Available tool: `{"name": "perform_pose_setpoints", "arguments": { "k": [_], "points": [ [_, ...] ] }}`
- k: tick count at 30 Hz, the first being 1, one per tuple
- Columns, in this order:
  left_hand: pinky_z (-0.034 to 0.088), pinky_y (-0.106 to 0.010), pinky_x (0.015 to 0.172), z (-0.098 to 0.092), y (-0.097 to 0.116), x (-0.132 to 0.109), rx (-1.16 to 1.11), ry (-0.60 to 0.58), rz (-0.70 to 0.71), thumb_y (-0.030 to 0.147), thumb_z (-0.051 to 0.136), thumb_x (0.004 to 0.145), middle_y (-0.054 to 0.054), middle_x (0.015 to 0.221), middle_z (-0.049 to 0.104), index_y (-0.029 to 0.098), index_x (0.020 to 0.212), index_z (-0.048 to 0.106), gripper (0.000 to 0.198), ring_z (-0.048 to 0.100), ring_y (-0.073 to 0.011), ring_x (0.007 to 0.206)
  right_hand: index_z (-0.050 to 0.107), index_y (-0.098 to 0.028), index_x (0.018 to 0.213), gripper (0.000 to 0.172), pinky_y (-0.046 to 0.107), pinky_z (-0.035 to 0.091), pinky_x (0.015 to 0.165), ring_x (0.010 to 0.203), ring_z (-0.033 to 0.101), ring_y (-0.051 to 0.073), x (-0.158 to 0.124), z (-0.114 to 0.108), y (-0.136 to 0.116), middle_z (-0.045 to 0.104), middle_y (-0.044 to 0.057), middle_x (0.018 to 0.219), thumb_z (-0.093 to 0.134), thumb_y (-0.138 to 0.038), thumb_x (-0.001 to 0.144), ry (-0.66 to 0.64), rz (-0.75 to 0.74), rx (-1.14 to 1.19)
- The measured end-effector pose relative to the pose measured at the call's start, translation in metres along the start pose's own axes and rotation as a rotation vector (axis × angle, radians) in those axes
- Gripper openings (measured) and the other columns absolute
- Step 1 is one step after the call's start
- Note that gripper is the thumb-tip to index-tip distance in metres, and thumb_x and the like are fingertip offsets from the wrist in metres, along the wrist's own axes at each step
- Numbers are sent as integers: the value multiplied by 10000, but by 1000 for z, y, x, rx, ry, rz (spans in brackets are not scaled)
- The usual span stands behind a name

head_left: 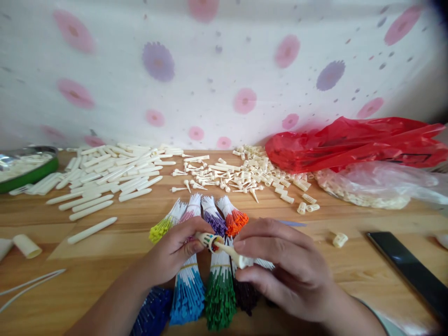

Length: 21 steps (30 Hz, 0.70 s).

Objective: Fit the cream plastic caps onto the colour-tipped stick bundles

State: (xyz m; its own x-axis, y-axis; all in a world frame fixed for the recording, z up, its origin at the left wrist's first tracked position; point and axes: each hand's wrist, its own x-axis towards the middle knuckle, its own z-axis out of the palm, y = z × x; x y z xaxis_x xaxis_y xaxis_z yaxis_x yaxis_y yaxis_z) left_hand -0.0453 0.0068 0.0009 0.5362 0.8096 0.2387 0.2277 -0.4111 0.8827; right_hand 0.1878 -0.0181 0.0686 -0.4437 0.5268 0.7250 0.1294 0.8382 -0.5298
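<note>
My left hand pinches a small cream slotted cylinder with coloured bits showing in its slots and open end. Between the fingers of my right hand is a cream plastic plug with a long thin stem. The stem's tip is at the cylinder's open mouth; how far it goes in I cannot tell. Beneath both hands lie bundles of thin white sticks with coloured ends, among them a light blue bundle and a green bundle. Yellow and orange bundles lie just beyond.
Cream pen-like tubes are heaped at the back left, near a green-rimmed bowl. Small stemmed plugs and slotted cylinders spread across the back. A red plastic bag and black phone are at right.
</note>
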Motion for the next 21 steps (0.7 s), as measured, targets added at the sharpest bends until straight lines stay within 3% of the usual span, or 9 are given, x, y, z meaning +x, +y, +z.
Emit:
{"name": "perform_pose_setpoints", "arguments": {
  "k": [7,21],
  "points": [
    [437,-242,709,0,4,1,29,-34,-14,451,411,886,-30,877,597,197,993,587,328,566,-156,811,629,-58,1011,267,210,517,788,886,609,138,-6,1,4,649,115,925,691,-116,758,-26,4,-107],
    [437,-252,707,0,1,1,48,-59,-24,470,415,878,-39,885,606,195,1017,581,350,570,-167,812,614,-78,1021,277,226,519,771,891,607,149,-7,0,2,642,111,933,684,-105,754,-46,29,-39]
  ]
}}
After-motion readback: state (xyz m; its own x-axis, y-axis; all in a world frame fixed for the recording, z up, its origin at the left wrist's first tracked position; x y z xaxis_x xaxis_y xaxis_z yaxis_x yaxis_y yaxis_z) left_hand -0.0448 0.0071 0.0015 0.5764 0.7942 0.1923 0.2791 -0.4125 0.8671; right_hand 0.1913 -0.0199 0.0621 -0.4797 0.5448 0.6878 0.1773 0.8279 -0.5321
